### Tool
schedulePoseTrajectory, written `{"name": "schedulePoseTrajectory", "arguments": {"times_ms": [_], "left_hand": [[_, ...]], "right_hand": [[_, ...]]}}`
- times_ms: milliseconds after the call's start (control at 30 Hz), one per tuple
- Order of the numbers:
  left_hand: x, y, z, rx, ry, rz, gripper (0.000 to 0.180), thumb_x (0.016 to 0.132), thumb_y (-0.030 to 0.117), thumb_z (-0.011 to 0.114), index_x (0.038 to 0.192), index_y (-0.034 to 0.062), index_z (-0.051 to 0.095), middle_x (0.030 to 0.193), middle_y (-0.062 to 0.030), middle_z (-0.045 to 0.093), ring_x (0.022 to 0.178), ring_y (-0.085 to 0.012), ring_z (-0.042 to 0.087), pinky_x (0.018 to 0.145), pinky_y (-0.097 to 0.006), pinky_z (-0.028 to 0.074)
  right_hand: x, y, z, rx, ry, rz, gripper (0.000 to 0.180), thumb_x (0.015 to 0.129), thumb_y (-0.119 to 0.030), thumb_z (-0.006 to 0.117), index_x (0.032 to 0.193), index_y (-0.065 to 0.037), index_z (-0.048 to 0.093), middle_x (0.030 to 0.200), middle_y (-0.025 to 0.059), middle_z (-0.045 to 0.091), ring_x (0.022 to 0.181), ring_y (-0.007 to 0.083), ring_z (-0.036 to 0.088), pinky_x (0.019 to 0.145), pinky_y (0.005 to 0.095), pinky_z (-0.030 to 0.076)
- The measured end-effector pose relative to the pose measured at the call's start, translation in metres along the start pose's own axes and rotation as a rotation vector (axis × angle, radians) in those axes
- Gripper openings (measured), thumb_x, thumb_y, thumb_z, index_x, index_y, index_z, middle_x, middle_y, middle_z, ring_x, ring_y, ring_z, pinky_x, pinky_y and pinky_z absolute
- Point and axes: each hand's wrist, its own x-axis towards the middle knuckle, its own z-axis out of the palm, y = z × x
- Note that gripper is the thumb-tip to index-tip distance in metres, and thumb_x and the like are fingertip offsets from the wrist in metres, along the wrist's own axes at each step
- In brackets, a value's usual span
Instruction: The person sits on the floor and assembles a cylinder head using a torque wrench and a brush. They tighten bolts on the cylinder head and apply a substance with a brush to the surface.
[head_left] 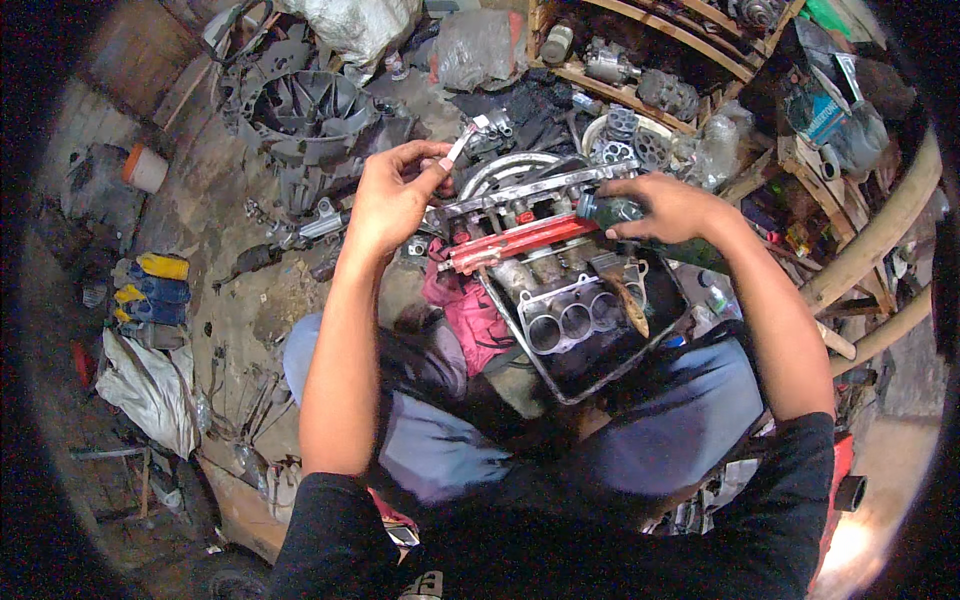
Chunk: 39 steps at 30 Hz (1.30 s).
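Pinched upright in my left hand [393, 200] is a slim white stick-like tool [463, 138]; its exact kind is unclear. My right hand [670, 208] wraps round a dark translucent bottle [612, 211], its narrow end pointing left over the metal part. Below both hands lies an engine intake manifold [545, 295] with a row of round ports. A red bar [520, 243] runs across it. A black tray [560, 392] sits under the manifold, between my knees. Across the manifold's right side rests a paintbrush [632, 305] with a wooden handle.
A pink cloth [478, 325] lies left of the tray. A bell-shaped metal housing [310, 110] stands far left, and a basin [655, 128] of metal parts far right. Wooden shelving [690, 40] holds more parts. Bamboo poles [880, 230] cross the right side.
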Motion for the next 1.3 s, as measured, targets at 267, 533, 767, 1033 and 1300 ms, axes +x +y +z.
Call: {"name": "schedulePoseTrajectory", "arguments": {"times_ms": [267, 533, 767, 1033, 1300], "left_hand": [[0.011, -0.004, -0.006, -0.032, 0.009, 0.051, 0.022, 0.095, 0.008, 0.063, 0.112, -0.0051, 0.069, 0.083, -0.0033, 0.068, 0.073, -0.0087, 0.062, 0.068, -0.026, 0.051], [0.011, -0.008, -0.016, -0.015, 0.025, 0.069, 0.026, 0.095, 0.016, 0.065, 0.112, -0.0025, 0.071, 0.088, -0.0042, 0.07, 0.081, -0.0098, 0.061, 0.077, -0.026, 0.048], [0.009, -0.01, -0.018, -0.07, 0.01, 0.04, 0.025, 0.094, 0.019, 0.066, 0.111, 0.0004, 0.073, 0.086, -0.0031, 0.07, 0.082, -0.0103, 0.06, 0.079, -0.026, 0.046], [0.006, -0.007, -0.015, -0.044, 0.034, 0.035, 0.024, 0.094, 0.017, 0.067, 0.11, 0.0014, 0.073, 0.086, -0.0026, 0.07, 0.075, -0.008, 0.058, 0.069, -0.025, 0.045], [0.009, -0.002, -0.007, -0.02, -0.007, 0.04, 0.023, 0.095, 0.016, 0.066, 0.111, 0.0007, 0.073, 0.085, -0.0023, 0.07, 0.073, -0.0086, 0.057, 0.067, -0.026, 0.046]], "right_hand": [[0.04, -0.043, -0.007, -0.298, -0.192, 0.348, 0.054, 0.082, -0.033, 0.077, 0.129, -0.012, 0.064, 0.116, 0.0225, 0.068, 0.109, 0.0413, 0.065, 0.095, 0.0477, 0.053], [0.055, -0.077, -0.013, -0.247, -0.222, 0.255, 0.051, 0.081, -0.035, 0.077, 0.126, -0.013, 0.065, 0.111, 0.0222, 0.07, 0.104, 0.0405, 0.067, 0.091, 0.0493, 0.054], [0.069, -0.08, 0.006, -0.406, -0.146, 0.21, 0.045, 0.08, -0.034, 0.075, 0.119, -0.012, 0.068, 0.1, 0.0206, 0.072, 0.099, 0.0392, 0.069, 0.088, 0.0509, 0.055], [0.069, -0.077, 0.005, -0.416, -0.174, 0.209, 0.046, 0.079, -0.034, 0.076, 0.118, -0.011, 0.068, 0.099, 0.0206, 0.072, 0.095, 0.0391, 0.07, 0.084, 0.0504, 0.057], [0.055, -0.074, -0.004, -0.409, -0.167, 0.311, 0.047, 0.08, -0.031, 0.077, 0.121, -0.011, 0.067, 0.104, 0.0204, 0.071, 0.1, 0.0377, 0.069, 0.088, 0.049, 0.056]]}}
